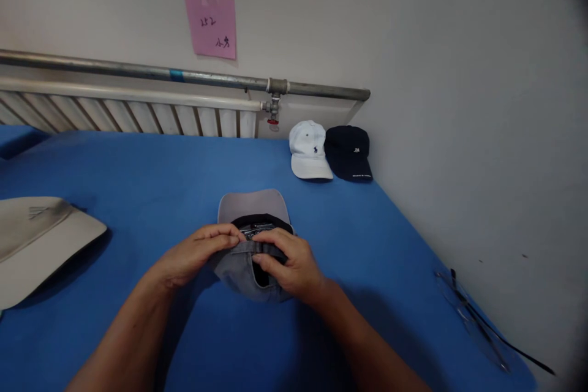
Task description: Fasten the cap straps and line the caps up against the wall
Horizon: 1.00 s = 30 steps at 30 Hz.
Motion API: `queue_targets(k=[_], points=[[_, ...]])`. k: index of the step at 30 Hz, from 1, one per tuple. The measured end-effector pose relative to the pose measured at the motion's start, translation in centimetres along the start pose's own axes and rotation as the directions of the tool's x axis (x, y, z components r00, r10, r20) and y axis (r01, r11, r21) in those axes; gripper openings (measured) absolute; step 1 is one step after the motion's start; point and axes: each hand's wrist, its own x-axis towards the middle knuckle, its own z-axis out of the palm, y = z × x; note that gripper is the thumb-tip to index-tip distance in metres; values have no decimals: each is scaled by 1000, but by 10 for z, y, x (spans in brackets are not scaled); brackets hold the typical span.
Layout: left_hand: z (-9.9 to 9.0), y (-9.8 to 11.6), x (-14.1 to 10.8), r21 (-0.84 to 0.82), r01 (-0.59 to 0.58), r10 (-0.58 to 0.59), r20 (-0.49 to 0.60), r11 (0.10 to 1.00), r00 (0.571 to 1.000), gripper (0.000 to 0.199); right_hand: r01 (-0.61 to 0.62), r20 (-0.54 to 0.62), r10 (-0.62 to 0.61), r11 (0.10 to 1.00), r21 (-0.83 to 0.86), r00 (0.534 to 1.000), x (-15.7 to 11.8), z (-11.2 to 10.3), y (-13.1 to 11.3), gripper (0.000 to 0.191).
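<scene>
A grey baseball cap [239,272] lies upturned on the blue table, its brim pointing away from me and its dark inside partly showing. My left hand [202,248] pinches the left part of the cap's back strap. On the right part of that strap, by the buckle, the thumb and fingers of my right hand [291,263] are closed. The opening under the strap faces me. My fingers partly cover the strap, so its end is hard to make out.
At the back right of the blue table [138,177], a white cap [307,144] sits beside a dark navy cap [348,150]. A beige cap [50,245] lies at left. Eyeglasses [478,318] rest by the right wall. Behind the table run a radiator [151,117] and a pipe [220,79].
</scene>
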Motion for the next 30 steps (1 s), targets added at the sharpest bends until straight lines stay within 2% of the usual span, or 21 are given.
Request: queue_targets(k=[3,10,13,17,19,23,26,30], points=[[-3,0,-1,-7,-2,2,1,1000,1000,15,15,-28,-15,1000,14,999,0,0,1,22],[-5,-1,-3,-39,-65,65,5,997,998,20,50,-62,-48,998,24,997,0,2,4,22],[-4,2,-4,32,-58,57,26,998,998,23,34,-70,-31,999,38,997,-1,2,3,22],[-1,5,-2,205,-39,14,126,978,992,26,23,-25,-22,998,55,999,-1,3,0,24],[0,4,-1,208,-33,-1,163,977,987,26,21,0,-21,998,56,1000,-1,3,-1,25],[-2,1,-1,168,-47,20,161,985,987,25,-34,50,30,996,78,998,-1,2,-2,27],[-5,0,-2,177,-60,32,156,982,987,26,-82,37,78,988,134,996,-1,-1,-3,28],[-4,1,-2,200,-101,60,202,975,978,27,-132,32,128,964,231,991,-1,-3,-8,27]])
